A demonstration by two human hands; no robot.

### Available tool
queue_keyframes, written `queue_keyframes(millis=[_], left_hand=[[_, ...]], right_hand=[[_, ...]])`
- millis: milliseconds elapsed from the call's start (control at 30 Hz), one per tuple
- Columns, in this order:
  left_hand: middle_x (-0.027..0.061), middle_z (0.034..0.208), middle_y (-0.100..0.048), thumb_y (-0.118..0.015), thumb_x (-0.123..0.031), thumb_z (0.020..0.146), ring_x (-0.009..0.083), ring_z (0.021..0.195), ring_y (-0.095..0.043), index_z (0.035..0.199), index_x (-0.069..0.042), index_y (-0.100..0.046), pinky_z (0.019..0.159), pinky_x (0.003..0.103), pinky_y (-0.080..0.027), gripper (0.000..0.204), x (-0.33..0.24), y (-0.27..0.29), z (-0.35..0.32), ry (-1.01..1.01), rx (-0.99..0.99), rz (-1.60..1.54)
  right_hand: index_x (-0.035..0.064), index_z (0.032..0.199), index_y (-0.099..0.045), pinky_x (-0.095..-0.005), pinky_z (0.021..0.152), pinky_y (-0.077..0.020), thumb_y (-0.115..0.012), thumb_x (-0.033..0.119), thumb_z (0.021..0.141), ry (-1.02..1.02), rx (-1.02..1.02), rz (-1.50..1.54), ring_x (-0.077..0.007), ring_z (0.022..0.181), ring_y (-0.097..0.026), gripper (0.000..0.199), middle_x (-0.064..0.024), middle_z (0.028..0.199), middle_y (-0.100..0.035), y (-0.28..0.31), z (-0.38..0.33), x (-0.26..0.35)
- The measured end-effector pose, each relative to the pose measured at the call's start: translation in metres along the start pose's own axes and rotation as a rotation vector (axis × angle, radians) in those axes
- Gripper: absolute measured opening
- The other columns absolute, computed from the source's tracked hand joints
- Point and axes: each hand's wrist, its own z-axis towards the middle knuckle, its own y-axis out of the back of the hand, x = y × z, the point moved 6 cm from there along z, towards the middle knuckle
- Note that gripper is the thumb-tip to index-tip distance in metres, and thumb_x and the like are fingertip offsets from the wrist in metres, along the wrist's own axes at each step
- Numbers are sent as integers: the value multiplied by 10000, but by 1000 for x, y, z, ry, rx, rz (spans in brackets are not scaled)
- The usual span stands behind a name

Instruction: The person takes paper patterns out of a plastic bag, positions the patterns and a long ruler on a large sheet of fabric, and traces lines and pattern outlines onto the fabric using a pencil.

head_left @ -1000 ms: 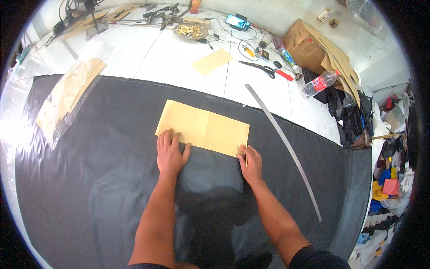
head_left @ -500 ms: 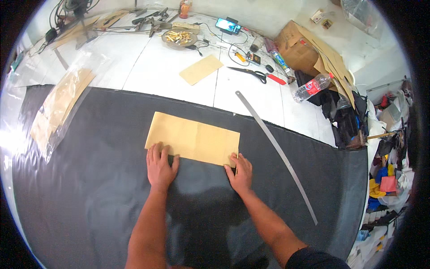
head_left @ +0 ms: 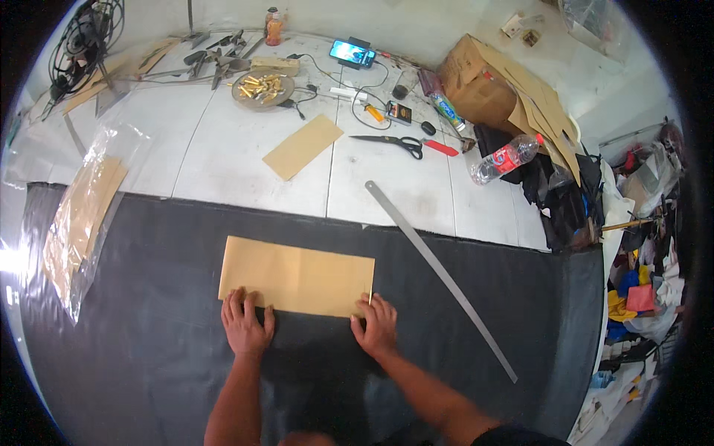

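A rectangular tan card pattern (head_left: pixel 297 276) lies flat on a wide sheet of black material (head_left: pixel 134 297). My left hand (head_left: pixel 247 327) rests with fingers spread on the card's lower left edge. At its lower right corner, my right hand (head_left: pixel 377 325) pinches a thin, gold-coloured pen-like stick (head_left: pixel 370 292), which points up along the card's right edge. Its tip is too small to make out. To the right of the card, a long steel ruler (head_left: pixel 446 279) lies slanted, partly on the black material and partly on the white table.
A plastic sleeve of tan card pieces (head_left: pixel 85 223) lies left. On the white table (head_left: pixel 223 163) are another card (head_left: pixel 303 147), black scissors (head_left: pixel 390 143), a dish of brass-coloured pieces (head_left: pixel 262 89), a propped phone (head_left: pixel 352 53) and a plastic bottle (head_left: pixel 506 160). A cardboard box (head_left: pixel 476 78) stands behind.
The whole view has shifted, so the table and card appear lower and further left. Both hands stay at the card's lower edge, the right still with the thin stick.
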Motion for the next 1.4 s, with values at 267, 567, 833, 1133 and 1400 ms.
queue_keyframes(millis=[267,567,833,1133,1400], left_hand=[[208,1345,-501,-641,-331,857,437,1303,-434,1197,-75,-593,1094,558,-335,429,2,-9,6,7,61,56],[250,1332,-490,-626,-362,859,460,1288,-433,1204,-41,-582,1075,588,-348,474,13,-18,-6,-36,117,151],[259,1320,-491,-579,-417,885,473,1277,-438,1202,-54,-566,1054,603,-360,483,13,-21,-6,-38,162,178],[247,1354,-451,-601,-392,877,488,1299,-397,1205,-61,-551,1075,628,-330,468,20,-24,-13,-25,192,173],[242,1345,-449,-573,-414,906,483,1301,-393,1195,-67,-536,1067,631,-332,453,17,-23,-11,-18,216,162]], right_hand=[[62,1229,-571,-576,1013,-351,-636,340,896,-68,114,-2,-382,1262,-490,440,-152,1326,-547,-13,-2,-13],[107,1226,-550,-570,967,-375,-687,319,852,-66,108,-1,-383,1212,-498,452,-116,1292,-553,-13,-1,-12],[102,1135,-566,-529,984,-344,-621,361,897,-84,150,-57,-346,1206,-500,356,-93,1233,-564,-14,0,-12],[109,1108,-568,-534,982,-350,-611,386,904,-108,221,-80,-338,1190,-502,347,-85,1217,-541,-17,3,-12],[119,1120,-559,-544,986,-354,-602,418,913,-111,188,-66,-339,1196,-497,367,-82,1216,-540,-16,-1,-13]])
